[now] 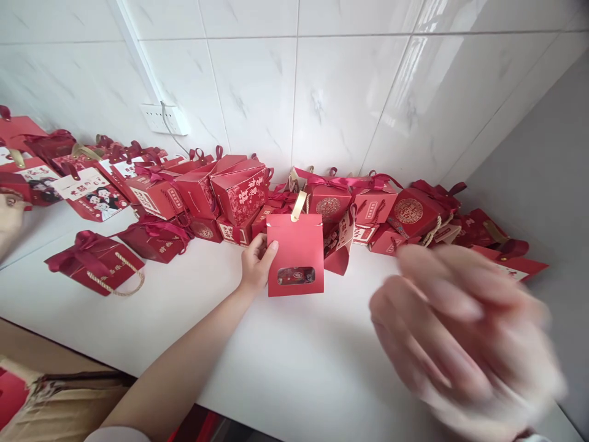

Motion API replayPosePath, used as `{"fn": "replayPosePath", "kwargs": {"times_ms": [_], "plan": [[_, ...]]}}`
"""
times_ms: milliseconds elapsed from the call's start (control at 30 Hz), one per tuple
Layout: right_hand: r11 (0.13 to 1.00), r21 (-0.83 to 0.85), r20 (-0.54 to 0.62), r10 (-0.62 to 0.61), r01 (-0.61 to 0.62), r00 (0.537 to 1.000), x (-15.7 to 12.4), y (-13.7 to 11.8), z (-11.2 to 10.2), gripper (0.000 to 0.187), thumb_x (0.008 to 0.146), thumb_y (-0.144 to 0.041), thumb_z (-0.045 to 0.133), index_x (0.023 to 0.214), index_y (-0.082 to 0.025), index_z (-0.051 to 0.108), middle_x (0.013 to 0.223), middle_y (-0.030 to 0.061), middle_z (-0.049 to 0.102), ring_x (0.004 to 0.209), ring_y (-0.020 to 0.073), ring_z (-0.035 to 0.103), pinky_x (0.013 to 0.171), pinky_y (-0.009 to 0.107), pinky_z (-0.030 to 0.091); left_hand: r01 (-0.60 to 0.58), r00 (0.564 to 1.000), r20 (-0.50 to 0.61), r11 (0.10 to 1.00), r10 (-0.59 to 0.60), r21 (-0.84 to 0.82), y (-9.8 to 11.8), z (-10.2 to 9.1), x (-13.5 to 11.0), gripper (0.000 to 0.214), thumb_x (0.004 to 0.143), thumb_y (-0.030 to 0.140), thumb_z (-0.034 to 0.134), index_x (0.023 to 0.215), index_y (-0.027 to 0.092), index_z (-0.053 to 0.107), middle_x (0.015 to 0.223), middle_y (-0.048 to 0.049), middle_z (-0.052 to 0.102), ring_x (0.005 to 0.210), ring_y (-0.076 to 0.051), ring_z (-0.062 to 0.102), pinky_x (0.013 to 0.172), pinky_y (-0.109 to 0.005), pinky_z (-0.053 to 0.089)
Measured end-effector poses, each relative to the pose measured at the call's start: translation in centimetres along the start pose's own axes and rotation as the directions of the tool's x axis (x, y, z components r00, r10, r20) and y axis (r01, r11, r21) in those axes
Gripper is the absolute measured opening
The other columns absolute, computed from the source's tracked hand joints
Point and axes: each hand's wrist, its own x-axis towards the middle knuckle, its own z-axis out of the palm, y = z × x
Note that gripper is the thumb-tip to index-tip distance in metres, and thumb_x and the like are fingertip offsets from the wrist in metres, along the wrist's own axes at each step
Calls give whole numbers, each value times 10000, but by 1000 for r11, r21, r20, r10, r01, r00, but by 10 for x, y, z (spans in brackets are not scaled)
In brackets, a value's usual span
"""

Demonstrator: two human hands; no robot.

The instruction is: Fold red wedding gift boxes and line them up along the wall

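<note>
My left hand (257, 261) grips the left side of a red gift box (294, 255) that stands upright on the white table (294, 362). The box has a small clear window low on its front and a gold ribbon loop on top. My right hand (464, 331) hovers close to the camera at the right, above the table. It is heavily smeared by motion, so its fingers cannot be read, and nothing shows in it.
Several red gift boxes with ribbons line the tiled wall, such as one with a rope handle (94, 261) at the left and one with a gold emblem (414, 212) at the right. A wall socket (165, 118) sits above them. A cardboard carton (50, 399) stands below the table's near edge.
</note>
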Motion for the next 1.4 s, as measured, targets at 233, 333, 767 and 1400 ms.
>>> {"fn": "replayPosePath", "kwargs": {"times_ms": [233, 333, 767, 1400], "plan": [[987, 160, 86, -21, 7, 996, 33, 12, 14, 112, 875, -374, 728, 827, -276, 708, 724, -23, 619, 427, 65, 345, 294, 177, 186, -14, 1000, 1, 999, 14, 30, 8, 1, 0, 349, 838, 521, 686, 865, 174, 656, 835, -22, 692, 712, -154, 604, 639, -242, 470], [988, 155, 127, 3, -22, 992, 30, 12, 12, 153, 903, -389, 697, 817, -263, 689, 688, -33, 585, 406, 53, 308, 285, 159, 196, -19, 1000, 5, 999, 19, 35, 9, 1, 0, 352, 840, 528, 679, 852, 178, 647, 827, -20, 685, 707, -153, 597, 636, -244, 467], [987, 138, 162, -104, 82, 981, 40, 14, 6, 106, 882, -327, 723, 841, -258, 655, 770, -56, 609, 384, 30, 318, 292, 159, 231, -45, 997, 65, 995, 39, 92, 2, -1, 2, 326, 877, 506, 650, 920, 182, 652, 868, -32, 699, 743, -167, 623, 654, -247, 475], [381, -834, 341, -214, 400, 915, 112, 27, -59, 120, 935, -249, 638, 1054, -232, 652, 973, 4, 758, 818, 180, 707, 697, 283, 532, -81, 971, 230, 994, 62, 74, 25, -7, 9, 285, 801, 357, 771, 1026, 196, 703, 999, -59, 738, 914, -196, 693, 812, -289, 550]]}}
